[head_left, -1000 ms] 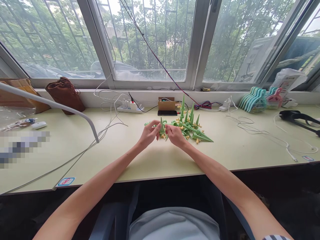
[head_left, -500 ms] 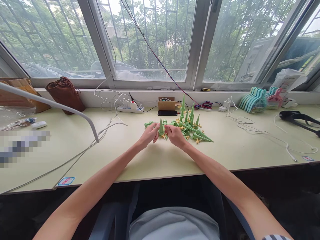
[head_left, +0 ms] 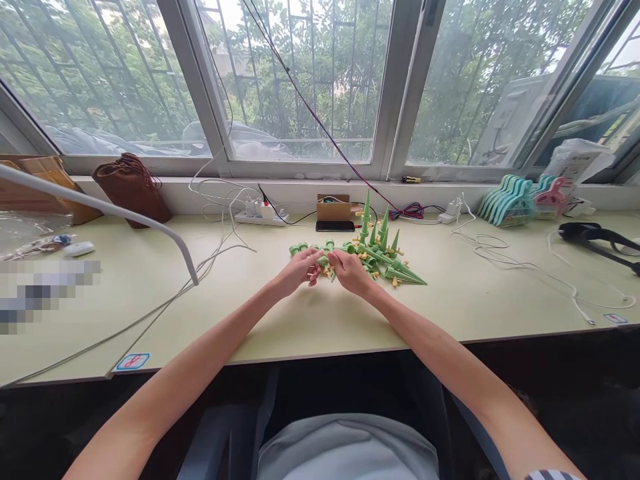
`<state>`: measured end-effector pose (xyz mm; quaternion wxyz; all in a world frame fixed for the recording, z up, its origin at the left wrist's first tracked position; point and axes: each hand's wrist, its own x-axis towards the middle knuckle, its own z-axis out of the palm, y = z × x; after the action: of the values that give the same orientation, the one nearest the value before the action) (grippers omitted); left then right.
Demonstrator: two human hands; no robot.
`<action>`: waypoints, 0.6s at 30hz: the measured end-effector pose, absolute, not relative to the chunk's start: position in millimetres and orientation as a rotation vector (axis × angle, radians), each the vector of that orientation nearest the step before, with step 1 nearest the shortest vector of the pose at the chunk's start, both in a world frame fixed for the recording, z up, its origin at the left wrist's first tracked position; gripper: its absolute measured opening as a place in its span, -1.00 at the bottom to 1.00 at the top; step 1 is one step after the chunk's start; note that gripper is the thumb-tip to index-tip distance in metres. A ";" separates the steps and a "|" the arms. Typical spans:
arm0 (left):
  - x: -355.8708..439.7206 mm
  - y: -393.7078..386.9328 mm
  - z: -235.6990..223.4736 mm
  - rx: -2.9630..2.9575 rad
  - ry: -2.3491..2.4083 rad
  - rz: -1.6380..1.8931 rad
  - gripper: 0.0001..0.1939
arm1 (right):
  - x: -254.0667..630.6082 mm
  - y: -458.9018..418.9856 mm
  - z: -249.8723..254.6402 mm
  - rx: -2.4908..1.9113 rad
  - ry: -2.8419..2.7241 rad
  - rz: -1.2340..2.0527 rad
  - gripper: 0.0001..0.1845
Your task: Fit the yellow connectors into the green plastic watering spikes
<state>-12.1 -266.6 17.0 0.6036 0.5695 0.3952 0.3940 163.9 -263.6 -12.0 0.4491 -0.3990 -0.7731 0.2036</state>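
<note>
Between my two hands is a green plastic watering spike (head_left: 323,261), its cone tilted so it looks short from here. My left hand (head_left: 299,270) pinches it from the left, with the lower fingers curled beneath. On the other side my right hand (head_left: 350,272) is closed with its thumb and fingertips at the spike; what exactly the fingertips grip is hidden. Just right of my hands lies a pile of green spikes with small yellow valves (head_left: 404,272), and a few spikes (head_left: 367,217) stand upright behind it. Green caps (head_left: 299,248) sit beyond my left hand.
A black phone (head_left: 335,226) lies before a small cardboard box (head_left: 333,208) at the back. White cables and a power strip (head_left: 261,215) are to the left. Teal hangers (head_left: 507,200) and a black strapped device (head_left: 595,235) are on the right.
The spike between my hands pointed upright before and now tilts over, its tip no longer standing up. My left fingers have shifted slightly around it; my right hand has barely moved.
</note>
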 end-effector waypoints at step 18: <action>-11.4 -264.1 3.1 1.954 0.979 1.183 -0.60 | 163.0 -266.7 -6.6 -1.054 -1.914 0.504 -0.46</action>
<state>-11.4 -264.1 3.1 0.3222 0.7444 0.3728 0.4506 163.0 -266.7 -6.6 0.4346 -0.4232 -0.7688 0.2022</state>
